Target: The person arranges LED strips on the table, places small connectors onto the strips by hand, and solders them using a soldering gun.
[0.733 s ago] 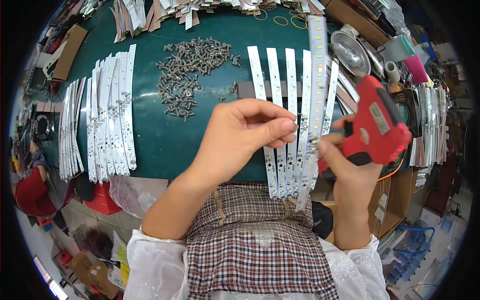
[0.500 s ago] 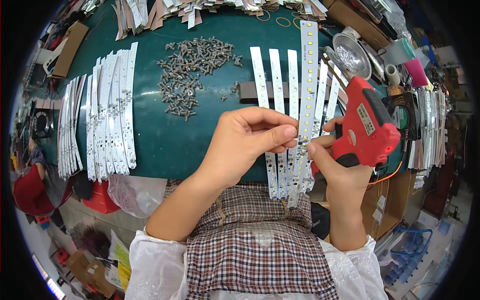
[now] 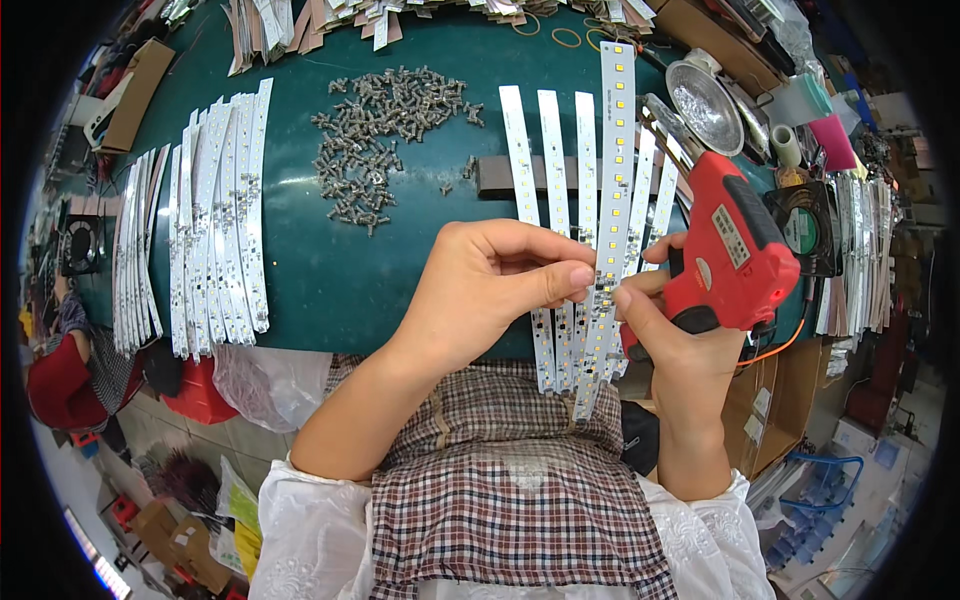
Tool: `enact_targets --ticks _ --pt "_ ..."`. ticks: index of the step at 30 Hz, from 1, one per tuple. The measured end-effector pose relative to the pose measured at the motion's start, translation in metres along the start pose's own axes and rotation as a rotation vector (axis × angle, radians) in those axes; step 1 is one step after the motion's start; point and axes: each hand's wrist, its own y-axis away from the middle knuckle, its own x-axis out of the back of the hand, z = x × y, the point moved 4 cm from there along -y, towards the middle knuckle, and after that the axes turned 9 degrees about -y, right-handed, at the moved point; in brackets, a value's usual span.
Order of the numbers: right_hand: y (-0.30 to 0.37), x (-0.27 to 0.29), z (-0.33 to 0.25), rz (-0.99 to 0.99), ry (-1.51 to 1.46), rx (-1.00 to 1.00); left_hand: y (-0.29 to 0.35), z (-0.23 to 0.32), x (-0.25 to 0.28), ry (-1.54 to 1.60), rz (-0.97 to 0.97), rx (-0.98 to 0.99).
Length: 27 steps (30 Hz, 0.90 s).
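A long white LED strip [image 3: 616,140] stands out in front of me, dotted with yellow chips along its length. At its left edge my left hand [image 3: 500,280] is closed in a pinch; its fingertips touch the strip, and what lies between them is too small to make out. My right hand [image 3: 690,335] is wrapped round a red and black soldering gun [image 3: 730,245], its thumb against the strip's right edge. The gun's metal tip [image 3: 672,132] points up and left. Several more LED strips [image 3: 553,150] lie fanned beneath, across a dark bar [image 3: 495,178].
Small metal parts [image 3: 385,130] lie heaped on the green table [image 3: 310,270]. Bundles of LED strips [image 3: 215,220] rest at left, with more strips [image 3: 860,250] at right. A round metal dish [image 3: 705,105] and a small fan [image 3: 803,228] stand at right. An orange cord [image 3: 780,348] trails from the gun.
My left thumb and forefinger have shifted slightly against the strip's edge. The table and its contents sit a touch higher in view. The soldering gun has hardly moved.
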Motion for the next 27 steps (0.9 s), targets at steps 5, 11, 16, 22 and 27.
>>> enact_targets --ticks 5,11,16,22,27 --pt "0.001 -0.001 0.000 -0.017 0.029 0.035 0.002 0.000 0.000 -0.015 0.002 0.026" --pt "0.002 0.001 0.003 -0.031 0.084 0.067 0.003 0.000 0.000 -0.036 0.004 0.028" --pt "0.003 0.001 0.006 -0.054 0.115 0.049 0.003 0.000 0.000 -0.067 0.018 0.005" --pt "0.011 -0.005 0.009 -0.064 0.079 0.042 0.002 -0.006 -0.001 -0.136 0.018 -0.027" --pt "0.011 -0.014 0.005 -0.038 0.104 0.076 0.003 -0.011 0.002 -0.100 0.014 0.013"
